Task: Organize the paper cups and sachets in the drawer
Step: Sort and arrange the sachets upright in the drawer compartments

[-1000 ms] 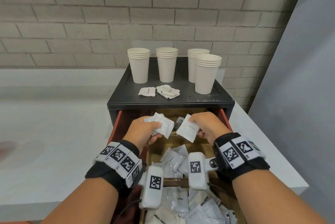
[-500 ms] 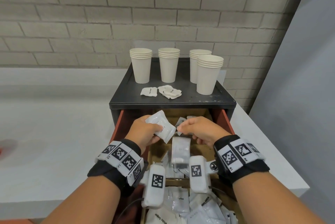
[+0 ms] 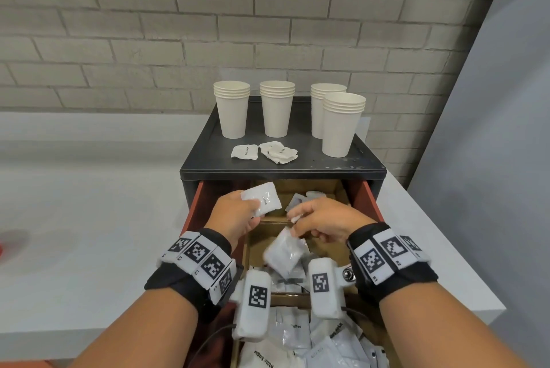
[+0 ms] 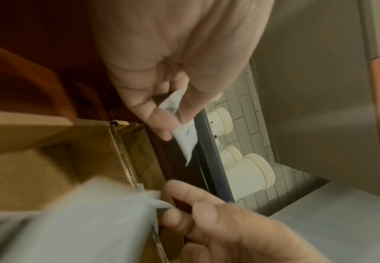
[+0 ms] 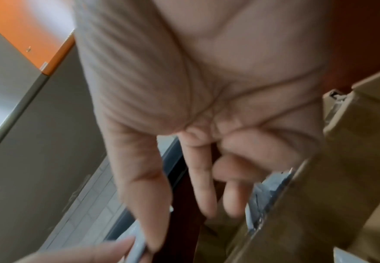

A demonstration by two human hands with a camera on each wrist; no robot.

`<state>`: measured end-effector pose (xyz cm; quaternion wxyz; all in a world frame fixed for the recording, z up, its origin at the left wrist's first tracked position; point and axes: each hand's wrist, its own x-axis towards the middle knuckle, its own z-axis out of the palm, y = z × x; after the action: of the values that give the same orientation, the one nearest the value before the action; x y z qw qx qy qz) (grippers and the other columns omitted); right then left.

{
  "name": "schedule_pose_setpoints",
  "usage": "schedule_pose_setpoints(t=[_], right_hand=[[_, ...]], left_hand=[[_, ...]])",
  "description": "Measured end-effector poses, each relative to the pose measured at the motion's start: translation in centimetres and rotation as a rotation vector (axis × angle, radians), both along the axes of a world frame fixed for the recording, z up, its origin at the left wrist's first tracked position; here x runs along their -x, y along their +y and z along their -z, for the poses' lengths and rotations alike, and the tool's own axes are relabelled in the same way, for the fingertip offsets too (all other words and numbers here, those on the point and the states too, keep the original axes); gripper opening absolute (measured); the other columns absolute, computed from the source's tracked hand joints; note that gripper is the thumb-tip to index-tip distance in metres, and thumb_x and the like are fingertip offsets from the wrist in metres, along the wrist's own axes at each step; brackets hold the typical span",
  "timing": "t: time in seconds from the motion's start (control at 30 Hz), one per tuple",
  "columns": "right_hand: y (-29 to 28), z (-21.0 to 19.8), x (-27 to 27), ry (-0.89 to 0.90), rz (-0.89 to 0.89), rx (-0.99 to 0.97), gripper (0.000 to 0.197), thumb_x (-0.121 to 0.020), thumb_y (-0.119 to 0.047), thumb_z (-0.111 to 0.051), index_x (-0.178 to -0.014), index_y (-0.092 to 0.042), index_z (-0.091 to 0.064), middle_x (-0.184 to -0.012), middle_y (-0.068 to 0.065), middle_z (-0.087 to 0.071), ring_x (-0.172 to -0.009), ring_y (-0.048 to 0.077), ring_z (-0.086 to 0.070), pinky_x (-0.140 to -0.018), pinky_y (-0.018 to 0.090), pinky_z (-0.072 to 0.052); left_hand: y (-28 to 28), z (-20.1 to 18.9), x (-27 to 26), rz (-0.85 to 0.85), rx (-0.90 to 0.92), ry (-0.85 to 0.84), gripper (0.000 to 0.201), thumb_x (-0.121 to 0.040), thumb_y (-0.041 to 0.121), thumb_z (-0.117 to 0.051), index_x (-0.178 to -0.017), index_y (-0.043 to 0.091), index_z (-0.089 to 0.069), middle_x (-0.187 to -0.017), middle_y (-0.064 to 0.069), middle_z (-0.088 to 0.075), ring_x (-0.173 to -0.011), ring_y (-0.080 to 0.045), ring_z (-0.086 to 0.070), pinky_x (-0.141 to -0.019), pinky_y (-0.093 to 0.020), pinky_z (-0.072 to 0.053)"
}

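Observation:
A red drawer [image 3: 364, 198] with cardboard dividers stands pulled out beneath me. My left hand [image 3: 253, 208] pinches a white sachet [image 3: 262, 200] over the back compartment; the left wrist view shows that sachet [image 4: 183, 137] between thumb and fingers [image 4: 161, 122]. My right hand [image 3: 297, 226] hovers beside it. A second, blurred sachet [image 3: 286, 254] hangs tilted below it over the middle compartment, its top edge [image 4: 159, 204] caught between right thumb and fingertip. Several stacks of white paper cups [image 3: 232, 111] stand on the cabinet top, with loose sachets [image 3: 278, 152] in front of them.
More sachets [image 3: 297, 341] fill the front compartment, and a few [image 3: 300, 199] lie in the back one. The black cabinet [image 3: 327, 166] stands on a white counter [image 3: 89, 218] against a brick wall. A grey panel [image 3: 491, 129] closes off the right side.
My right hand has brought its sachet down from beside the left one to hang over the middle compartment. The left hand has kept its sachet and barely moved.

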<state>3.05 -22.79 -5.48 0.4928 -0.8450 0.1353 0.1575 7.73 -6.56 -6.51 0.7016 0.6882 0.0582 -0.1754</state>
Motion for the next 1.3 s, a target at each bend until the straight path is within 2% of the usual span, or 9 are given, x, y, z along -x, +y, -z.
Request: schedule_pose_setpoints(t=[0.27, 0.37, 0.47, 0.6, 0.77, 0.87, 1.07, 1.2, 1.3], right_hand=[[1.3, 1.5, -1.5, -0.214, 0.305, -0.194, 0.014, -0.090, -0.006, -0.058, -0.102, -0.008, -0.063, -0.090, 0.013, -0.065, -0.065, 0.012, -0.060, -0.054, 0.016, -0.050], [0.8, 1.7, -1.5, -0.224, 0.403, -0.178, 0.035, -0.092, -0.010, -0.057, -0.125, 0.000, -0.053, -0.129, 0.021, -0.054, -0.111, 0.028, -0.060, -0.094, 0.037, -0.052], [1.1, 0.7, -0.6, -0.163, 0.333, -0.073, 0.061, -0.093, -0.017, -0.056, -0.145, -0.002, -0.029, -0.146, 0.015, -0.039, -0.130, 0.028, -0.044, -0.110, 0.041, -0.036], [1.4, -2.8, 1.7, -0.219, 0.152, 0.174, 0.040, -0.094, -0.011, -0.053, -0.133, -0.004, -0.050, -0.136, 0.010, -0.052, -0.124, 0.022, -0.049, -0.106, 0.032, -0.038], [-1.3, -7.2, 5.0, -0.322, 0.138, 0.072, 0.028, -0.092, 0.004, -0.048, -0.113, -0.007, -0.062, -0.108, 0.007, -0.066, -0.099, 0.013, -0.062, -0.086, 0.021, -0.051], [-3.3, -9.3, 7.0, -0.337, 0.098, 0.152, 0.035, -0.094, 0.010, -0.039, -0.111, -0.010, -0.062, -0.102, 0.003, -0.064, -0.097, 0.013, -0.061, -0.079, 0.016, -0.049], [-7.4, -9.2, 9.8, -0.302, 0.147, 0.468, 0.028, -0.089, -0.006, -0.056, -0.113, -0.014, -0.066, -0.118, 0.005, -0.064, -0.114, 0.020, -0.056, -0.101, 0.032, -0.041], [-7.7, -5.8, 11.4, -0.076, 0.044, 0.557, 0.064, -0.089, -0.035, -0.060, -0.145, -0.016, -0.034, -0.149, 0.007, -0.038, -0.136, 0.024, -0.037, -0.113, 0.037, -0.030], [-6.3, -3.5, 12.1, -0.049, -0.035, 0.591, 0.080, -0.091, -0.042, -0.055, -0.150, -0.008, -0.013, -0.152, 0.012, -0.031, -0.136, 0.025, -0.036, -0.109, 0.032, -0.030]], left_hand=[[-0.1, 0.1, 0.6, 0.174, -0.053, -0.021, 0.026, -0.090, 0.003, -0.058, -0.114, 0.010, -0.059, -0.099, -0.011, -0.065, -0.074, -0.010, -0.062, -0.059, -0.015, -0.051], [0.0, 0.0, 0.8, 0.132, -0.086, -0.039, 0.027, -0.089, 0.005, -0.059, -0.115, 0.013, -0.056, -0.086, -0.007, -0.061, -0.065, -0.009, -0.055, -0.058, -0.017, -0.047], [-0.2, -0.2, 1.6, 0.184, -0.090, -0.022, 0.024, -0.090, 0.005, -0.058, -0.113, 0.010, -0.056, -0.078, -0.005, -0.057, -0.059, -0.008, -0.049, -0.050, -0.016, -0.043], [-0.3, -1.0, 2.6, 0.306, -0.218, -0.079, 0.019, -0.088, 0.009, -0.062, -0.107, 0.011, -0.061, -0.089, -0.007, -0.058, -0.062, -0.009, -0.051, -0.056, -0.020, -0.044], [-0.3, -3.1, 5.4, 0.677, -0.507, -0.253, 0.025, -0.085, 0.017, -0.066, -0.110, 0.012, -0.061, -0.083, 0.001, -0.059, -0.073, -0.009, -0.055, -0.061, -0.021, -0.044], [-0.9, -3.2, 7.5, 0.945, -0.733, -0.333, 0.033, -0.083, 0.026, -0.070, -0.113, 0.019, -0.060, -0.097, -0.001, -0.065, -0.085, -0.010, -0.057, -0.068, -0.020, -0.046], [-2.8, -0.8, 10.4, 1.259, -1.204, -0.468, 0.062, -0.081, 0.035, -0.070, -0.136, 0.023, -0.045, -0.133, 0.004, -0.052, -0.120, -0.017, -0.049, -0.103, -0.032, -0.040], [-4.0, 0.9, 11.0, 1.342, -1.325, -0.465, 0.087, -0.077, 0.045, -0.071, -0.148, 0.026, -0.023, -0.148, 0.002, -0.038, -0.133, -0.020, -0.039, -0.110, -0.038, -0.033], [-5.3, 1.6, 11.5, 1.368, -1.325, -0.479, 0.095, -0.076, 0.048, -0.071, -0.150, 0.021, -0.018, -0.151, 0.000, -0.033, -0.136, -0.021, -0.035, -0.112, -0.039, -0.032]])
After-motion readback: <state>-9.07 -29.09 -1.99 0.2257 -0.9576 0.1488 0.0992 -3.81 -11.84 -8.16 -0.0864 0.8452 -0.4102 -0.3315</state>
